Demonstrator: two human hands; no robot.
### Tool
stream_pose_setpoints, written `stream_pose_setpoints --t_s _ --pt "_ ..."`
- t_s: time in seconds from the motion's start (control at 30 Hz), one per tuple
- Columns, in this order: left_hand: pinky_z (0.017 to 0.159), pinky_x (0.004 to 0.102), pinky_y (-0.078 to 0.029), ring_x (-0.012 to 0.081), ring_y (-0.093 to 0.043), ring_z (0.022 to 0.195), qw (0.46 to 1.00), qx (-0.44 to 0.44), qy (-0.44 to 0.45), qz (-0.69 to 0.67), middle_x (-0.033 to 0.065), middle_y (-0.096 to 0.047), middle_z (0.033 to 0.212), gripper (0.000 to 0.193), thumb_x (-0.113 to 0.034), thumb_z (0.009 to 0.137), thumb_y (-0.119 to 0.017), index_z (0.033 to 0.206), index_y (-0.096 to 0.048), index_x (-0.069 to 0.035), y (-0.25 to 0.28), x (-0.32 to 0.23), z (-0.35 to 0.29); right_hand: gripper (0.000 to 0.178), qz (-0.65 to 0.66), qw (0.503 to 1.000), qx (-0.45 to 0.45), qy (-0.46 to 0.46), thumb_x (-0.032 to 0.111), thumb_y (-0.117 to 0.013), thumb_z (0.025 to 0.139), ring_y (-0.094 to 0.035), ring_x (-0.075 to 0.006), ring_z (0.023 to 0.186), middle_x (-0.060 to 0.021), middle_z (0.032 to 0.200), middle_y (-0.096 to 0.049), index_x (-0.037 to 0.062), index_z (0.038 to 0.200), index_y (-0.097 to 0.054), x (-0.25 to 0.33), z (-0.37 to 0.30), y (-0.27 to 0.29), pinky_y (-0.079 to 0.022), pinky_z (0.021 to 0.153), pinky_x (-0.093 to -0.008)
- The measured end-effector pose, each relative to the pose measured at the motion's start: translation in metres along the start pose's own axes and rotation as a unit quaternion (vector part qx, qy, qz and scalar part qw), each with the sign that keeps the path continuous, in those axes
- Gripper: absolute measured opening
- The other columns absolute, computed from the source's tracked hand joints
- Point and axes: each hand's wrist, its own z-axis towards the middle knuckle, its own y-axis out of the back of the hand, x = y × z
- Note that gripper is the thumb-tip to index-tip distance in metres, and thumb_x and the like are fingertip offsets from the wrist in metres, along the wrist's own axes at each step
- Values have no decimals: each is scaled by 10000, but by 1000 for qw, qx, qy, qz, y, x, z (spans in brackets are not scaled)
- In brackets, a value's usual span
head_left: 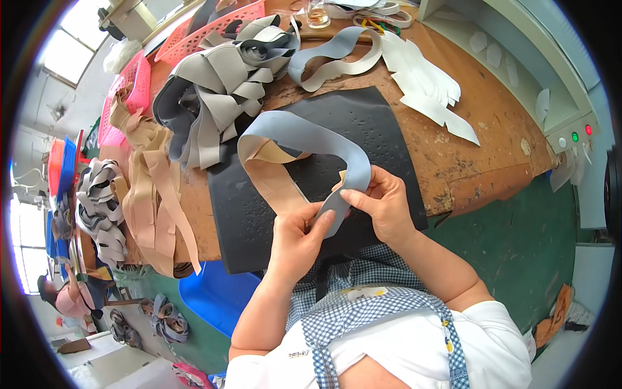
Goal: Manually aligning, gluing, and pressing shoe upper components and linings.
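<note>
A long strip [295, 126], blue-grey on one face and tan on the other, curves in a loop above a black perforated mat [311, 185] at the table's near edge. My left hand [295, 236] pinches the strip's near part between thumb and fingers. Close by on the right, my right hand [382, 204] grips the blue-grey side, its thumb pressed on the surface. Both hands are closed on the same strip, a short way apart. The fingertips behind the strip are partly hidden.
Grey strips [220, 91] lie heaped at the back left, beside tan strips [152, 194] draping over the edge. White pieces [424, 81] spread at the back right. Pink baskets [139, 84] stand far left. A pale machine [560, 123] with coloured buttons borders the right. A blue stool [210, 295] sits below.
</note>
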Motion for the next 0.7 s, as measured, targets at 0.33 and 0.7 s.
stream_pose_setpoints --t_s 0.33,0.7 --pt "483 221 -356 9 -443 526 998 -12 -23 50 -15 -608 587 181 -138 953 -653 992 -746 13 -1 -2 5 92 25 999 2 -31 36 -654 922 -713 -188 883 -125 966 -716 5 1003 -625 9 10 3 -587 792 -322" --pt "588 203 -499 29 -636 668 999 30 -4 20 53 -761 822 216 -152 971 -628 1026 -730 30 3 -5 9 72 20 999 -25 4 12 -708 880 -651 -90 768 -58 867 -704 22 901 -640 5 13 -1 -556 741 -257"
